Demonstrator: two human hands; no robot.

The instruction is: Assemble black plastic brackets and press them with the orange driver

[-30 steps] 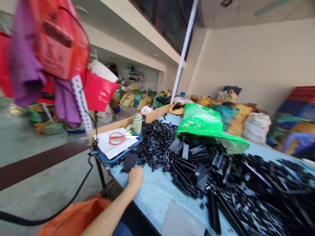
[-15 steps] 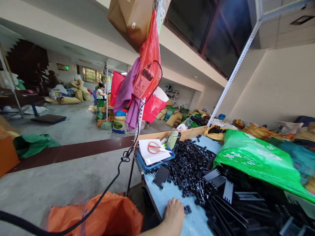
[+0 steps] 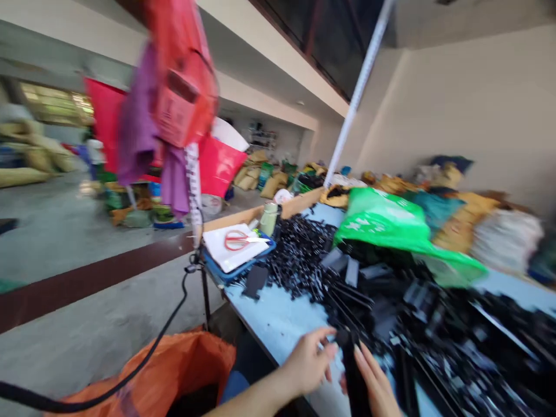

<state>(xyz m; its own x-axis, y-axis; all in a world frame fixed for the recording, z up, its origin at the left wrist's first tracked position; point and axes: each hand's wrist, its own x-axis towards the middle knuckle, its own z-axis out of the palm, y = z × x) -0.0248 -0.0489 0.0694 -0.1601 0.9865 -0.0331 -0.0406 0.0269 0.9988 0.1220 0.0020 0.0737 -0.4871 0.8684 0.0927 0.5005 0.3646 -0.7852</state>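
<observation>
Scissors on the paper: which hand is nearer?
Left. In view, the left hand is below and right of the scissors; the right hand, holding a black part, is farther right.

A long, narrow black piece (image 3: 357, 379) is in the right hand (image 3: 377, 382), standing steeply over the near side of the desk (image 3: 278, 315), its lower end cut off by the bottom edge of the view. Its surface is dark and matte, and motion blur hides any finer detail. At its far end sits a small, dark, rounded part (image 3: 343, 337), just beside the fingertips of the left hand (image 3: 309, 360); whether they touch it, and whether it is joined to the long piece, is too blurred to tell.
</observation>
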